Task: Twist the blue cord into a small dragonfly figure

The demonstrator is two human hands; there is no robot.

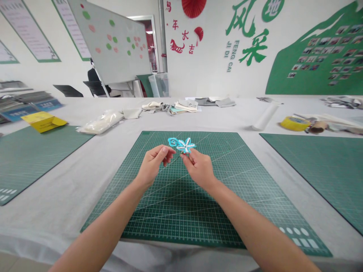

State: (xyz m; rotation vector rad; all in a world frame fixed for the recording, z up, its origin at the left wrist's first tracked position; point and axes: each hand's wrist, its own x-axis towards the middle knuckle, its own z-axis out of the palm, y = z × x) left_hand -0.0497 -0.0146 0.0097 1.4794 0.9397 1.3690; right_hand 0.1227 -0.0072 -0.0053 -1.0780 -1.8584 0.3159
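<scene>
A turquoise flower appliqué (185, 145) with white, bead-like lines and a curled tail is held up above the green cutting mat (181, 211). My right hand (200, 166) pinches its lower edge between thumb and fingertips. Just left of the flower, my left hand (155, 162) has its thumb pressed against curled fingers, below the curled tail. Whether something thin sits in that pinch is too small to make out. A gap shows between the two hands.
More cutting mats lie left (34, 155) and right (320, 162). Beyond are a yellow folded card (44, 121), a clear plastic bag (102, 121), fabric scraps (181, 106), a white roll (266, 116) and yellow tape (295, 123). White cloth (65, 181) covers the table.
</scene>
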